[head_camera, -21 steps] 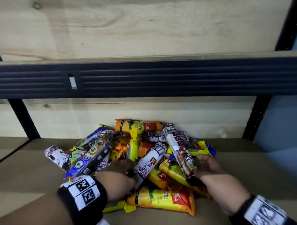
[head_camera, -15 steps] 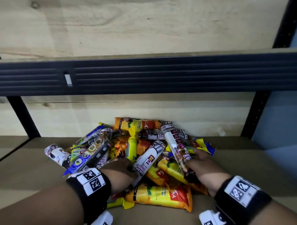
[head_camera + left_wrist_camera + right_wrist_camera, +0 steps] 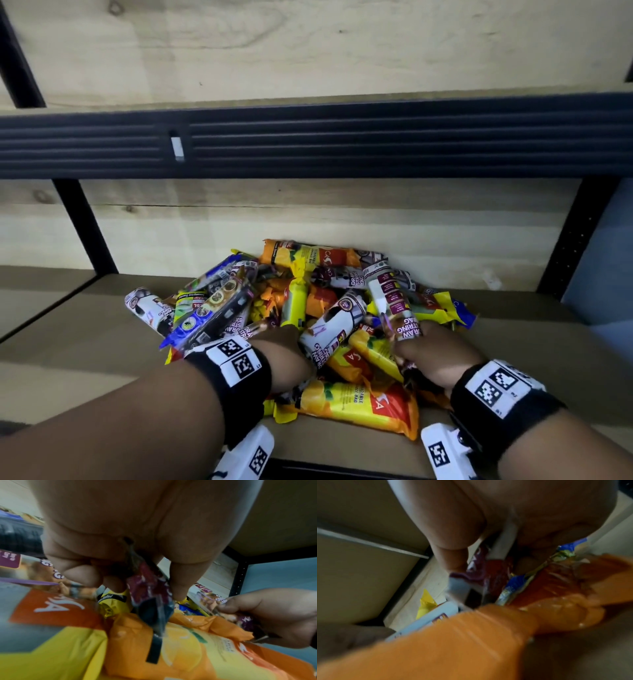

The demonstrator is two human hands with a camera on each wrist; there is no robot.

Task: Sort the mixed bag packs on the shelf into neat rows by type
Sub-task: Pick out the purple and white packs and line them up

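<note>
Glossy plastic film everywhere on the head view: a loose pile of bag packs heaped on the matt brown shelf board, against the pale wood-grain back panel. Long, rounded roll shapes, lying crossed at all angles, none in rows. White-and-maroon drawstring pack slanting up from the right hand, fingers wrapped round its lower end. Left hand pushed into the near-left part of the heap, fingertips hidden among the wrappers. Flat orange-and-yellow pack lying nearest the front edge, between the two wrists. Blue-and-black packs fanned at the left. Ribbed black metal beam across the top, black fabric wristbands with square printed markers.

From the left wrist: left hand with thumb and fingers pinching a crinkled dark maroon-and-black wrapper end, hanging limp over a smooth orange pack. Right hand at the right edge, curled round its shiny pack.

From the right wrist, blurred: right hand clamped on a white-and-maroon pack, thumb on one side, fingers on the other. Orange wrapper smeared across the foreground; blue-and-yellow crimped edge just beside.
</note>
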